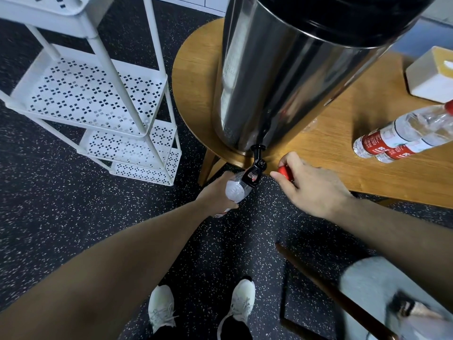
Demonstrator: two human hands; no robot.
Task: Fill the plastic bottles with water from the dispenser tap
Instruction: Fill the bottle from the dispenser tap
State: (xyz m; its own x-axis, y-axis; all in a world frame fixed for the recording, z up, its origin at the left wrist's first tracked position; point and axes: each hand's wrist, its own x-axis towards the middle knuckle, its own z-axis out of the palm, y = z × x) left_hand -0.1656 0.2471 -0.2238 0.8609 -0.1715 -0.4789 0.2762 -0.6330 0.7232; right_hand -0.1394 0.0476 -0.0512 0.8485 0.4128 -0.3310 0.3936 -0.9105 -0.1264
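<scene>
A tall steel dispenser (274, 77) stands on a wooden table (343, 153), and its black tap (256, 168) sticks out over the table's edge. My left hand (215, 192) grips a clear plastic bottle (236, 190) with its mouth right under the tap. My right hand (311, 185) rests at the table edge beside the tap and holds a red bottle cap (285, 172) between thumb and fingers. Two more clear bottles with red labels (402, 136) lie on their sides on the table to the right.
A white perforated shelf rack (98, 94) stands to the left of the table. A white box (431, 74) sits at the table's far right. Below are the speckled dark floor, my two shoes (201, 307) and a chair frame (331, 290) at lower right.
</scene>
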